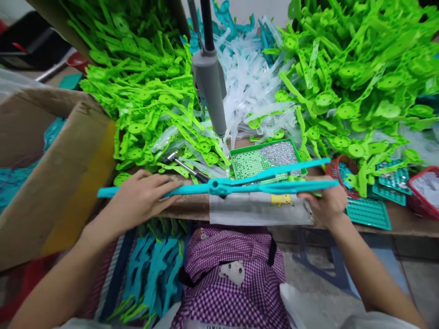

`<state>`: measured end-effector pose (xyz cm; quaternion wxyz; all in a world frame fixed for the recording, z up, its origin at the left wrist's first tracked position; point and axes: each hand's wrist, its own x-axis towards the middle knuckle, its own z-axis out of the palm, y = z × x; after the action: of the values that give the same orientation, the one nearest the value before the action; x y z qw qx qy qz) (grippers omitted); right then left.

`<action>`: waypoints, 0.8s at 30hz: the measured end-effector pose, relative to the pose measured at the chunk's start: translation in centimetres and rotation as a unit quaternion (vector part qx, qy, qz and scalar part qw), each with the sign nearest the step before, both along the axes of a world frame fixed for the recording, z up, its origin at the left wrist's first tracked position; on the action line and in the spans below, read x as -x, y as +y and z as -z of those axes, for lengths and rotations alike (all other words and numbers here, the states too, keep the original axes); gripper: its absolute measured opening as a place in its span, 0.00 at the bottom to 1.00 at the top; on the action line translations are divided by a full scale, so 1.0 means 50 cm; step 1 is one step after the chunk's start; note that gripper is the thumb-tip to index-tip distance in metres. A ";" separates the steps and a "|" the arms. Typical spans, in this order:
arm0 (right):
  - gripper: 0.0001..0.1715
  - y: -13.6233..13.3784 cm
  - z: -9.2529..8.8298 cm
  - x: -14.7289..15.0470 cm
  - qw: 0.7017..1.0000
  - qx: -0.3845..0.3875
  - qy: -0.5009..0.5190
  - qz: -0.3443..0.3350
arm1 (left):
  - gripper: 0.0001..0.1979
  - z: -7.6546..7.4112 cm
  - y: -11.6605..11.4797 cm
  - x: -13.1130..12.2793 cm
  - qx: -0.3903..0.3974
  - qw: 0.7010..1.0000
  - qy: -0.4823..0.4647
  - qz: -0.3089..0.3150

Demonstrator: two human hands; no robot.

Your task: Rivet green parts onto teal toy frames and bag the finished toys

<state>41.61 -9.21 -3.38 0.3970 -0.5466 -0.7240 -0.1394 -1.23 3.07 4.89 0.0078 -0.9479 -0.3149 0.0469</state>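
A long turquoise plastic piece is held level across the front of the bench. It has a round joint near its middle, and two arms fork out to the right from there. My left hand is closed over its left half, fingers on top. At the right end, my right hand grips the lower arm; the upper arm's tip sticks out above that hand. Just above the joint hangs a grey electric screwdriver, tip down, touched by neither hand. Behind the forked arms lies a green tray with many small metal screws.
Heaps of lime-green plastic parts fill the left and right, with clear strips between. A hammer lies by the tray. A cardboard box stands left. Red tubs sit right; turquoise assemblies are stacked below the bench.
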 end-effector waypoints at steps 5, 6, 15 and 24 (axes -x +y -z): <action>0.09 -0.082 0.031 0.035 0.992 0.048 -0.053 -0.108 | 0.16 0.027 -0.078 0.053 -0.068 0.997 0.010 -0.025; 0.08 -0.089 0.039 0.045 0.991 0.042 -0.053 -0.115 | 0.16 0.031 -0.084 0.059 -0.074 0.997 0.014 -0.030; 0.14 -0.095 0.102 0.069 0.986 0.014 0.049 -0.160 | 0.15 0.060 -0.122 0.059 -0.144 0.985 0.031 -0.085; 0.21 -0.103 0.076 0.077 0.980 0.047 0.094 -0.172 | 0.11 0.104 -0.117 0.092 -0.179 0.975 -0.096 -0.091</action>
<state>37.78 -14.36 -7.19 0.4555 -0.4430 -0.7720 0.0170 -5.83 -2.80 -0.31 0.1431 -0.8985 -0.4025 -0.1013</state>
